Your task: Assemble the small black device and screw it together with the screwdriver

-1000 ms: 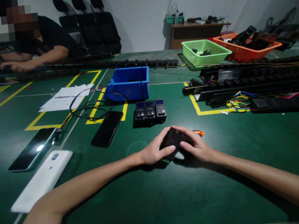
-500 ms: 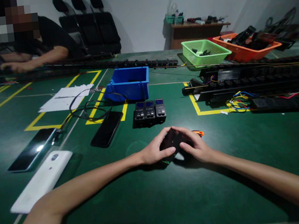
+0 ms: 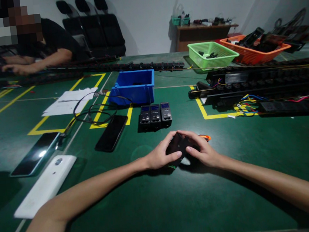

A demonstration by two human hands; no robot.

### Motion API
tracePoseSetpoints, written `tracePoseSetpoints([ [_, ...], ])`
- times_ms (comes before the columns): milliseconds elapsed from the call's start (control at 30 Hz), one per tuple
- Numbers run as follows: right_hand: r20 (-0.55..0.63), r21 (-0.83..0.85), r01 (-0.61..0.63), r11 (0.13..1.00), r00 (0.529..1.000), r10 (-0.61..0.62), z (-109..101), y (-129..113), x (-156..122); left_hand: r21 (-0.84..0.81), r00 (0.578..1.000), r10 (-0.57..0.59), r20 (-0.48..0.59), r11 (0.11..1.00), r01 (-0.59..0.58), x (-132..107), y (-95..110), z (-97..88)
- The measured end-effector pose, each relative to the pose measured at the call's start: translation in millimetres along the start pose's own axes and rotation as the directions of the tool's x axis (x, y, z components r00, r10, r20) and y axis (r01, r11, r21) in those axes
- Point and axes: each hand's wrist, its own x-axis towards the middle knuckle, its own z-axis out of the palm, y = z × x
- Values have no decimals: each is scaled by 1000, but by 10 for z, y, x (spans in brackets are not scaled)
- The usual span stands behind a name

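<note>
Between my two hands is a small black box-shaped module (image 3: 176,149), tilted, with a bit of green on its lower edge. My left hand (image 3: 160,154) grips it from the left, thumb along its near face. From the right, my right hand (image 3: 203,149) closes on the same module, its thumb tip meeting that face. Partly hidden behind the right hand lies something with an orange end (image 3: 205,137). Beyond my hands stand three black modules with small blue screens (image 3: 155,115), side by side on the green table (image 3: 160,212).
A blue bin (image 3: 134,88) stands behind the modules. To the left are a black phone (image 3: 112,134), another phone (image 3: 36,153), a white device (image 3: 46,186), cables and paper (image 3: 69,102). Black rails (image 3: 250,77), loose wires, green (image 3: 211,55) and orange (image 3: 255,50) baskets sit right. A person works far left.
The view has shifted very slightly. My hands keep the same hold on the black module, and the things on the table stay in place.
</note>
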Motion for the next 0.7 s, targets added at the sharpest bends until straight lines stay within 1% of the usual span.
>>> tracePoseSetpoints([
  [200, -8, -20, -14, 1000, 1000, 14, 5, 16, -15, -17, 1000, 11, -12, 1000, -12, 3, -18, 9],
  [400, -36, -56, -15, 998, 999, 13, 27, -7, -19, -32, 997, 75, -28, 997, -76, 20, -30, 24],
  [500, -85, -39, -26, 999, 996, 23, 18, -15, -17, -14, 992, 110, -59, 994, -111, 27, -23, 24],
  [600, -127, -17, -18, 1000, 992, 16, -49, 8, -15, -2, 991, 101, -86, 995, -102, 24, -7, 20],
  [633, -151, -37, -6, 999, 988, 0, -85, 24, -13, 2, 991, 92, -99, 996, -92, 21, -1, 20],
  [700, -235, -90, -16, 996, 972, -6, -166, 67, -3, 6, 989, 75, -127, 997, -75, 17, 11, 24],
])
